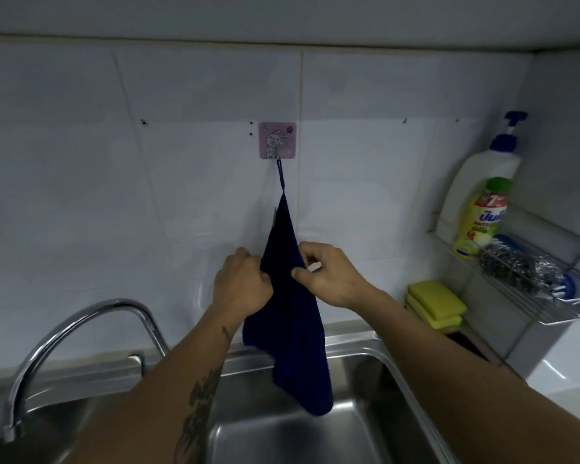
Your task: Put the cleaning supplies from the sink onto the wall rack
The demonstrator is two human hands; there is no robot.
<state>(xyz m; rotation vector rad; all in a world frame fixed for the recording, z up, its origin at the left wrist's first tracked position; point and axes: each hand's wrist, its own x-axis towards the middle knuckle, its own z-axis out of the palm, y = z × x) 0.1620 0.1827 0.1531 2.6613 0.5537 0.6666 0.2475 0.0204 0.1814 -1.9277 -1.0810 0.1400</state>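
A dark blue cloth (292, 336) hangs by its loop from a pink adhesive hook (277, 141) on the white tiled wall, its lower end dangling over the steel sink (375, 393). My left hand (240, 284) pinches the cloth's left edge and my right hand (329, 274) pinches its right edge, both at mid-height. On the right wall, a wire rack (529, 296) holds a white pump bottle (482, 172), a yellow-green dish soap bottle (482, 219), a steel scourer (516, 266) and a blue item behind it.
Two yellow sponges (436, 304) are stacked on the sink's back right corner, below the rack. A curved chrome faucet (77, 333) arches over the sink's left side. The counter's white edge shows at far right.
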